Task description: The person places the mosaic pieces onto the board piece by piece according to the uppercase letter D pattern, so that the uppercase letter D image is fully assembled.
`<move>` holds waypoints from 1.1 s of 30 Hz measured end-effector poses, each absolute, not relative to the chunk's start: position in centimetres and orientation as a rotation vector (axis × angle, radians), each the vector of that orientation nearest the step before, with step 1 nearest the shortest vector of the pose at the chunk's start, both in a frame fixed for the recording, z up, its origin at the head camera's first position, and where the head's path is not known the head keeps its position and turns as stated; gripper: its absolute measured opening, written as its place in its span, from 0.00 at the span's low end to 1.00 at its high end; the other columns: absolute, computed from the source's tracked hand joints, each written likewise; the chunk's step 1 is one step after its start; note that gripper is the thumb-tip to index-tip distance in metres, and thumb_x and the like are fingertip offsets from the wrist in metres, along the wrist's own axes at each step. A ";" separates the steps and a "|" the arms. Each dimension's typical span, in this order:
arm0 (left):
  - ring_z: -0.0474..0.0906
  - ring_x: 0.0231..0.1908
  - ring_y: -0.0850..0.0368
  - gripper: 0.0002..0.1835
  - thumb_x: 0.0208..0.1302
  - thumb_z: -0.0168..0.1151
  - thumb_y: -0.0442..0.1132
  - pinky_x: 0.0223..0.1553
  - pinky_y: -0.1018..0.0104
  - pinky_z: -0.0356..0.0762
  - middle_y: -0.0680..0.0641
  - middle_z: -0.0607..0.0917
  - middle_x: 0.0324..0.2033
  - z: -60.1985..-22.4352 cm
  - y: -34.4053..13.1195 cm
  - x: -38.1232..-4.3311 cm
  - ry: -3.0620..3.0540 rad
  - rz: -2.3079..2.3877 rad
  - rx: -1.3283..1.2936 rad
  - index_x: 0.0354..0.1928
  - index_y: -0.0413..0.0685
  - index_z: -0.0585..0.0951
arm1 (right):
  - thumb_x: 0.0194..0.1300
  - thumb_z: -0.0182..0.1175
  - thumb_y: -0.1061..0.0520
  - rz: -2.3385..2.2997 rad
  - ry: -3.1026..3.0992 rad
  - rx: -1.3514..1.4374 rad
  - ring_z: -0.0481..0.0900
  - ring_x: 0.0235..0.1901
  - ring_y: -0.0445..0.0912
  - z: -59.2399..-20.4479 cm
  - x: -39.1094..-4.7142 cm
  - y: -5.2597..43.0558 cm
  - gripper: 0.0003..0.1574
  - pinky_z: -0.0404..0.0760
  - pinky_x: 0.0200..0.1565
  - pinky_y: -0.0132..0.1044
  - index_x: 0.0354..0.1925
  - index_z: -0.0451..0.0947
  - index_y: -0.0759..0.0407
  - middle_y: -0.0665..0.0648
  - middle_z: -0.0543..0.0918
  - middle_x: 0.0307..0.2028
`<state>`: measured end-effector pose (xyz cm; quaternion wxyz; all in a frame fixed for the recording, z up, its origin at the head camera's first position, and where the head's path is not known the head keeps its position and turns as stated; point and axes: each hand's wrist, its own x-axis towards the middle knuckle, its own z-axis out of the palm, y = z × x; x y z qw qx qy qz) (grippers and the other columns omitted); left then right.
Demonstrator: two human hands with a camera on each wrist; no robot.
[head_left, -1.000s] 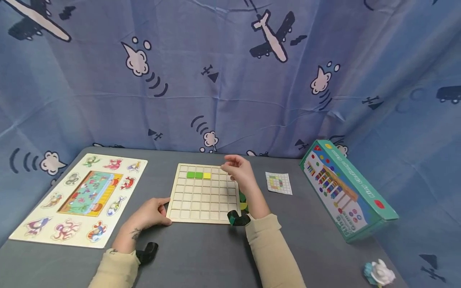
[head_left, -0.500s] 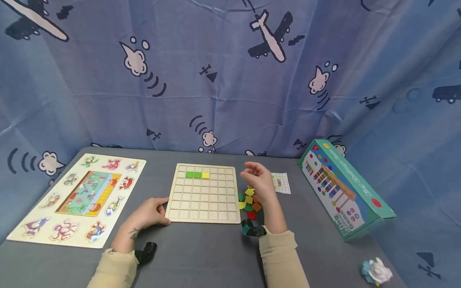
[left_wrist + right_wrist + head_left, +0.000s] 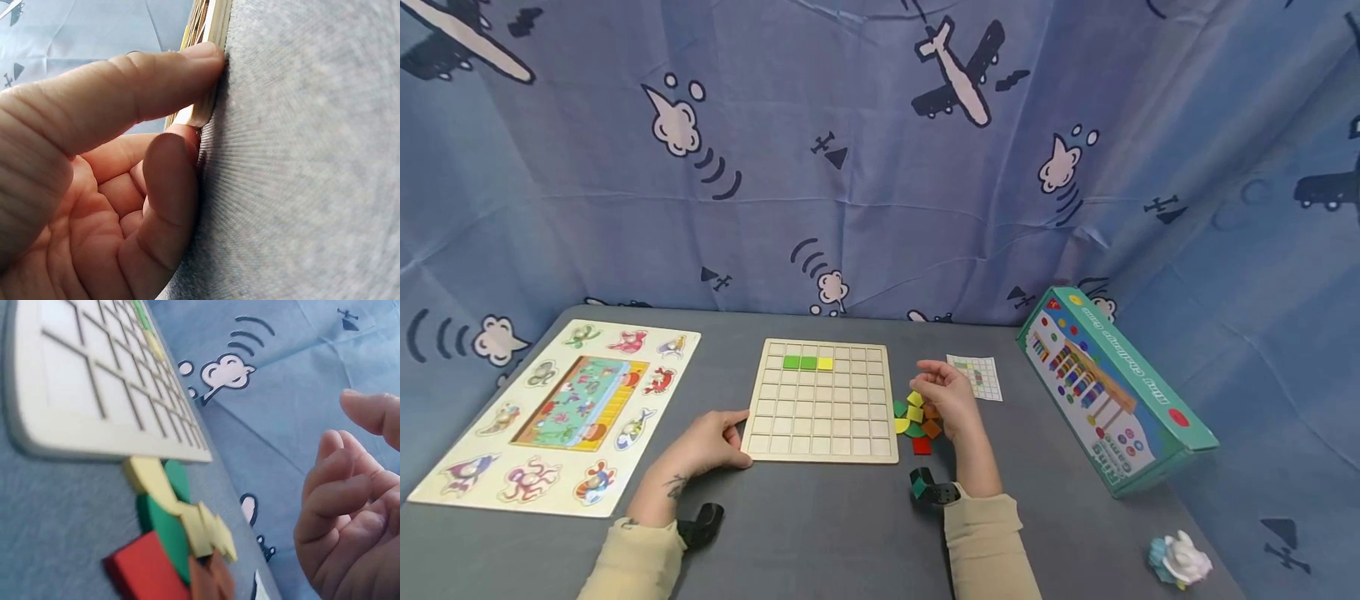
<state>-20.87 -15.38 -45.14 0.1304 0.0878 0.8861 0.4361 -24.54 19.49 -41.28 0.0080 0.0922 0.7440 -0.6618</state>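
A wooden grid board (image 3: 820, 417) lies flat in the middle of the table, with two green squares (image 3: 800, 362) and one yellow square (image 3: 825, 364) side by side in an upper row. My left hand (image 3: 711, 442) holds the board's near left corner; the left wrist view shows the thumb (image 3: 181, 69) along one edge and curled fingers at the other. Over the loose pile of coloured pieces (image 3: 915, 414) at the board's right hovers my right hand (image 3: 951, 400), loosely curled. In the right wrist view, nothing shows between its thumb (image 3: 375, 412) and fingers (image 3: 340, 462).
Behind the right hand lies a small printed pattern card (image 3: 985, 379). A sea-animal puzzle board (image 3: 561, 417) covers the table's left side. On the right stand a green game box (image 3: 1112, 400) and a small white and blue figure (image 3: 1182, 560). A patterned curtain hangs behind.
My right hand has moved right and lower, from above the board's right edge to over the loose pieces, which are now uncovered. The left hand stays at the board's corner.
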 end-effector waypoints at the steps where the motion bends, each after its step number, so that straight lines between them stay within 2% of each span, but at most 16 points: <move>1: 0.64 0.16 0.60 0.42 0.36 0.72 0.29 0.18 0.69 0.61 0.50 0.72 0.15 -45.1 -15.4 -20.9 2.574 1.267 0.255 0.60 0.28 0.68 | 0.56 0.59 0.65 -2.059 2.323 0.294 0.66 0.19 0.43 -41.5 -24.6 19.6 0.23 0.66 0.22 0.32 0.52 0.73 0.64 0.48 0.76 0.26; 7: 0.64 0.16 0.60 0.42 0.37 0.72 0.29 0.17 0.69 0.61 0.50 0.71 0.15 -44.9 -15.4 -20.8 2.573 1.269 0.253 0.60 0.28 0.68 | 0.56 0.58 0.66 -2.003 2.342 0.303 0.63 0.17 0.42 -42.4 -24.6 20.0 0.25 0.64 0.22 0.32 0.54 0.71 0.68 0.49 0.75 0.26; 15: 0.64 0.16 0.60 0.42 0.37 0.72 0.29 0.18 0.69 0.61 0.50 0.72 0.15 -44.8 -15.5 -20.7 2.575 1.258 0.265 0.60 0.28 0.67 | 0.55 0.59 0.64 -1.904 2.398 0.352 0.65 0.18 0.44 -43.5 -24.7 21.0 0.25 0.67 0.23 0.33 0.53 0.73 0.66 0.51 0.74 0.28; 24: 0.64 0.16 0.60 0.41 0.37 0.71 0.29 0.18 0.70 0.60 0.50 0.71 0.15 -44.7 -15.4 -20.5 2.579 1.264 0.271 0.60 0.28 0.68 | 0.52 0.60 0.64 -1.837 2.401 0.415 0.72 0.25 0.46 -43.9 -24.6 21.9 0.26 0.69 0.26 0.35 0.52 0.74 0.65 0.52 0.78 0.30; 33: 0.64 0.16 0.60 0.41 0.38 0.71 0.29 0.18 0.70 0.60 0.50 0.71 0.15 -44.7 -15.3 -20.6 2.569 1.277 0.262 0.60 0.28 0.68 | 0.53 0.61 0.64 -1.738 2.459 0.399 0.69 0.22 0.44 -43.7 -24.5 22.5 0.26 0.67 0.24 0.34 0.52 0.73 0.67 0.52 0.78 0.28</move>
